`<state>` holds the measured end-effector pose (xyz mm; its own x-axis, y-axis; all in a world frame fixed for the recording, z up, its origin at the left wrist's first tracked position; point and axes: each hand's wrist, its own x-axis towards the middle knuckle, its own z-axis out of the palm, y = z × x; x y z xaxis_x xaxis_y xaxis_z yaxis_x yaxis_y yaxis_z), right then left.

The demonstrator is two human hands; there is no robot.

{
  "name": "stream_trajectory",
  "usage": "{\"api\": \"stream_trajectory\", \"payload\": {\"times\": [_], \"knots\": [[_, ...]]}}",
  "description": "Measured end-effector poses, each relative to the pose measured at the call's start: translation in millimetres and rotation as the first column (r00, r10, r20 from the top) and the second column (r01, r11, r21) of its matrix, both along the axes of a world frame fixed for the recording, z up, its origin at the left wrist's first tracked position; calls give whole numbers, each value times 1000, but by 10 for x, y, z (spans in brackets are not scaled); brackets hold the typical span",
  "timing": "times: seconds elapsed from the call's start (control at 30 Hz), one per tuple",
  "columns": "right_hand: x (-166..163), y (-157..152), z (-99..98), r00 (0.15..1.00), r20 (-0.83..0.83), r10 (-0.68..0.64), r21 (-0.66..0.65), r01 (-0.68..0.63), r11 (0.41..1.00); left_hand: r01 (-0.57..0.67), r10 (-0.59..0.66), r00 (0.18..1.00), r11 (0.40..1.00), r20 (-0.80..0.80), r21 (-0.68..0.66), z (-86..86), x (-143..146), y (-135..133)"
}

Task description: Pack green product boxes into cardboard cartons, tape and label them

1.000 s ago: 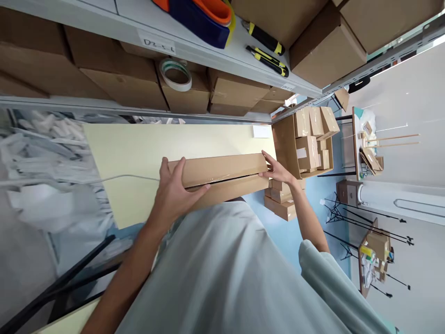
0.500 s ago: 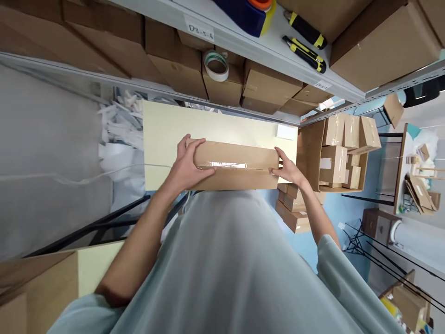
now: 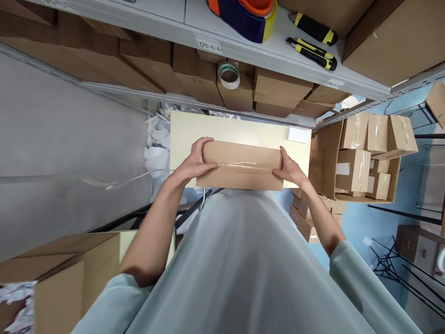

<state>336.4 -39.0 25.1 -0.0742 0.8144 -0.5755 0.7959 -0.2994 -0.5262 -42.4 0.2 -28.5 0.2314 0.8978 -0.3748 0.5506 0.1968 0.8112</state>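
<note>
A long brown cardboard box (image 3: 243, 178) lies in front of me at the near edge of the pale yellow table (image 3: 194, 124). Clear shiny tape runs along the middle of its top. My left hand (image 3: 198, 162) grips the box's left end, thumb on top and fingers around the far edge. At the right end, my right hand (image 3: 290, 168) holds it the same way, thumb near the tape line. A small white label stack (image 3: 298, 134) sits at the table's far right corner.
Above the table runs a grey shelf (image 3: 243, 53) with cardboard boxes, a tape dispenser (image 3: 248, 18), utility knives (image 3: 313, 53) and a tape roll (image 3: 228, 75). To the right, a large open carton (image 3: 323, 162) holds several taped boxes. Another open carton (image 3: 62, 287) stands at lower left.
My view has turned left, so the surroundings appear further right. Both hands still hold the box, whose top now faces me flatter, its middle seam looking more closed.
</note>
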Motion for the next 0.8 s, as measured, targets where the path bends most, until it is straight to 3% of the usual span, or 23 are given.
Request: {"api": "stream_trajectory", "payload": {"times": [0.13,0.4,0.6,0.8], "knots": [[-45,10,-20,999,47,-21,-22,22,1000,-17,16,1000,999,5,48,-56,19,-24],[-62,-106,-354,992,-23,-124,93,125,988,-16,17,1000,977,-6,212,-188,73,-60],[-178,-47,-173,992,96,-80,-7,81,997,-21,17,1000,980,23,198,-191,11,-3],[-303,-41,-99,992,72,-99,-25,101,995,-14,10,1000,975,18,221,-263,-77,26]]}}
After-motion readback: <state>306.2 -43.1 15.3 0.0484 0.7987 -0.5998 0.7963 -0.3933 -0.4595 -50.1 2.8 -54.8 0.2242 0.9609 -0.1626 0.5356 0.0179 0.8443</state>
